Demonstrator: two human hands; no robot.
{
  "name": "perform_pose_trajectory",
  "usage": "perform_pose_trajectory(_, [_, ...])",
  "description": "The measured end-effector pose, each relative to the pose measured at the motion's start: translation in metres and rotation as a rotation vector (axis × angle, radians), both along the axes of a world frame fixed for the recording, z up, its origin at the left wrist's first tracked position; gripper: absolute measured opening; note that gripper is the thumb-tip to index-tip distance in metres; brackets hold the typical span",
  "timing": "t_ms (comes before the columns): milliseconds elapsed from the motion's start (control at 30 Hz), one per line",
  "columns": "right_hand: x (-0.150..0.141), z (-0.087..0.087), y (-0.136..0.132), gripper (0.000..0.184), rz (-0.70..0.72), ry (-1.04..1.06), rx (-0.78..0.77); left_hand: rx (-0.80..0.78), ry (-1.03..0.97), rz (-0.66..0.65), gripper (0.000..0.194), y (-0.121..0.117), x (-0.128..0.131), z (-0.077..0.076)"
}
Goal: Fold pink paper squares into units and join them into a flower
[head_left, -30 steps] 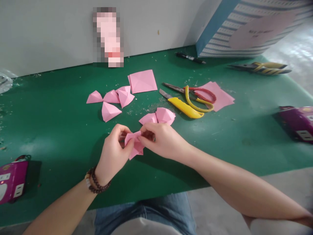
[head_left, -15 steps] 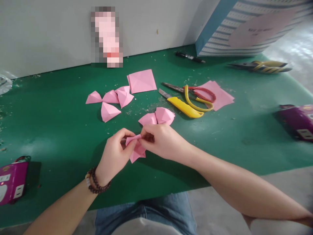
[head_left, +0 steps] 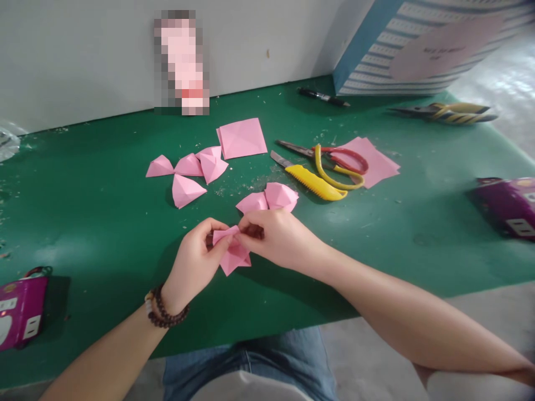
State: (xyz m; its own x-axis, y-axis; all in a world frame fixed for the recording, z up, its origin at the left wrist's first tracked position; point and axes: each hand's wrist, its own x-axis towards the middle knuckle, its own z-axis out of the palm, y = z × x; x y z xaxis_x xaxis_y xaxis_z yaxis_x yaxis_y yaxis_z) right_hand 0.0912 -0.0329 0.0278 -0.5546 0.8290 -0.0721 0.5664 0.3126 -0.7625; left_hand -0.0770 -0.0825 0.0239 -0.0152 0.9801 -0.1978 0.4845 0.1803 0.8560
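Observation:
Both hands pinch one folded pink paper over the front of the green table. My left hand is closed on its left edge, thumb on top. My right hand grips the upper right corner, with some fingertips hidden behind the palm. The paper's lower part hangs down in pointed folds. Just beyond my right hand sit two folded pink paper pieces, partly covered by it. Farther left lies a group of several similar folded pieces.
Behind are flat pink paper squares, a yellow utility knife with its blade out, and scissors over more pink paper. A pen, pliers, a striped box and purple boxes stand around the green table.
The pinched paper has tilted, so more of its inner folds shows. Both hands stay nearly in place, still gripping it; the other things have not moved.

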Motion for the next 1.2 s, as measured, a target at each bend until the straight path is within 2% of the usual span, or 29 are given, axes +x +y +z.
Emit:
perform_pose_trajectory(267, [0.0005,0.0007,-0.0011,0.011,-0.007,-0.014,0.02,-0.012,-0.089,0.007,0.015,-0.0008,0.0004,-0.0015])
perform_pose_trajectory(333, [0.0009,-0.0006,-0.0003,0.005,-0.001,0.039,0.016,-0.008,-0.075,0.015,0.018,-0.001,0.0002,-0.0013])
perform_pose_trajectory(467, [0.0012,-0.0025,0.002,0.011,0.038,0.202,-0.009,-0.018,-0.108,0.021,0.021,-0.0008,-0.0004,-0.0008])
perform_pose_trajectory(833, [0.0002,-0.0027,-0.0005,0.014,0.0,0.264,0.04,-0.002,-0.178,0.024,0.008,-0.0012,-0.0012,0.0024])
perform_pose_trajectory(1033, [0.0004,-0.0004,-0.0002,0.003,0.005,0.26,0.066,0.052,-0.109,0.016,0.009,-0.0029,-0.0002,0.0034])
perform_pose_trajectory(1200, [0.0002,-0.0004,-0.0011,0.006,-0.011,0.209,0.116,0.096,-0.034,-0.009,0.01,-0.0043,0.0005,0.0035])
